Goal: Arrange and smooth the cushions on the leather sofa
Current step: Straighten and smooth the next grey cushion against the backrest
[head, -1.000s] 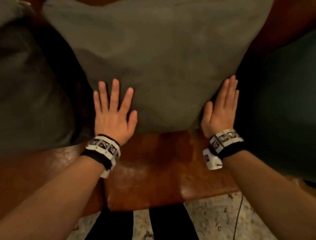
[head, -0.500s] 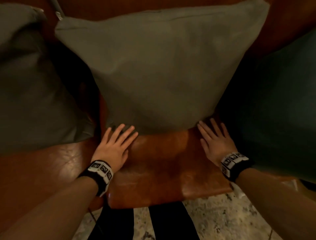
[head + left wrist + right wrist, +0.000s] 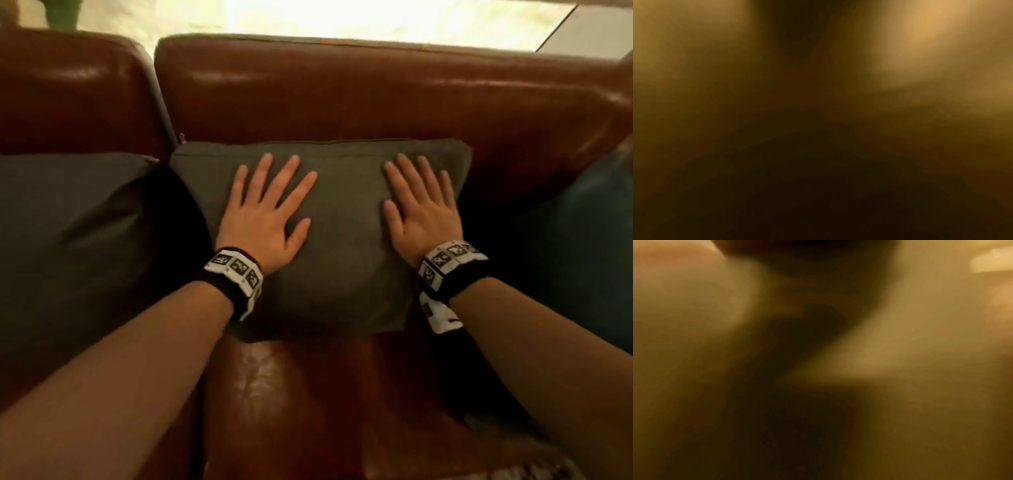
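Observation:
A grey-green cushion [image 3: 342, 246] leans against the backrest of the brown leather sofa [image 3: 342, 99], in the middle of the head view. My left hand [image 3: 267, 209] lies flat on its upper left part with the fingers spread. On the upper right part my right hand [image 3: 418, 205] lies flat too, fingers straight. Both palms press on the fabric. Both wrist views are dark brown blur and show nothing clear.
A second grey cushion [image 3: 75, 246] stands to the left, touching the middle one. A dark teal cushion [image 3: 575, 260] sits at the right. The bare leather seat [image 3: 308, 404] lies in front, and a bright floor [image 3: 342, 17] shows behind the backrest.
Both hands have moved from the cushion's lower edge at the seat up onto its upper face. The head view has lifted, so the backrest now shows.

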Demonstrator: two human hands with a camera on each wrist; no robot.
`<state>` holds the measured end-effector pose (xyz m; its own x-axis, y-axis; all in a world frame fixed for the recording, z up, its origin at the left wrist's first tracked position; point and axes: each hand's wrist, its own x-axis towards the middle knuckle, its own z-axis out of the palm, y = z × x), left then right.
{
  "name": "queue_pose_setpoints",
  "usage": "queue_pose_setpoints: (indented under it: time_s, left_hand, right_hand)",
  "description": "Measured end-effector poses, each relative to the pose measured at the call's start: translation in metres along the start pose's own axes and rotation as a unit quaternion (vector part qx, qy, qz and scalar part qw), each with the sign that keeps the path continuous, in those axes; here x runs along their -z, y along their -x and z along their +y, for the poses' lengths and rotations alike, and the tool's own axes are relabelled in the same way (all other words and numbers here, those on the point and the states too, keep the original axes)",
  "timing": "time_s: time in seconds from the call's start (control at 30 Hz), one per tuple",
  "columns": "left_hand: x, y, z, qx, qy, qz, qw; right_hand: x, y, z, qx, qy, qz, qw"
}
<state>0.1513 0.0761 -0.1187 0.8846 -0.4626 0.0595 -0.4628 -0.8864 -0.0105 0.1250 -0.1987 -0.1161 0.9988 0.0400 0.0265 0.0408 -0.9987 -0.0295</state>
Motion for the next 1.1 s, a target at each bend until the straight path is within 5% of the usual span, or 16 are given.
queue_pose_setpoints:
  time_s: [0.07,0.13,0.27,0.37,0.53,0.7,0.77,0.83,0.93,1.1]
  left_hand:
    - [0.004,0.005,-0.026,0.06,0.008,-0.011,0.998]
    - [0.015,0.004,-0.036,0.088,0.01,-0.02,0.996]
    - [0.035,-0.022,0.013,0.027,0.011,0.003,1.0]
    - [0.034,-0.043,0.027,0.0,0.024,-0.055,0.998]
    - [0.026,-0.042,-0.031,0.045,0.019,-0.048,0.998]
    - [0.032,-0.023,-0.072,0.138,-0.014,-0.06,0.988]
    - [0.039,-0.019,-0.068,0.125,-0.009,-0.018,0.992]
    - [0.042,-0.021,-0.038,0.043,0.015,0.023,0.999]
    - [0.029,-0.018,-0.01,-0.046,0.059,-0.027,0.997]
    - [0.018,0.002,-0.064,0.065,0.022,-0.057,0.996]
  right_hand:
    - [0.006,0.002,0.031,-0.087,-0.004,-0.028,0.996]
    - [0.021,0.002,0.036,-0.101,0.014,-0.02,0.995]
    - [0.042,-0.024,-0.03,0.032,-0.034,0.049,0.998]
    - [0.032,-0.045,-0.061,0.086,-0.063,-0.06,0.992]
    - [0.026,-0.049,0.016,-0.035,-0.037,-0.085,0.995]
    - [0.038,-0.045,0.021,-0.114,0.001,-0.12,0.986]
    - [0.045,-0.044,-0.006,-0.081,0.001,-0.078,0.994]
    - [0.047,-0.043,-0.054,0.022,-0.027,-0.049,0.998]
    - [0.033,-0.033,-0.096,0.114,-0.029,-0.08,0.99]
    - [0.026,-0.023,-0.013,-0.015,0.02,-0.095,0.995]
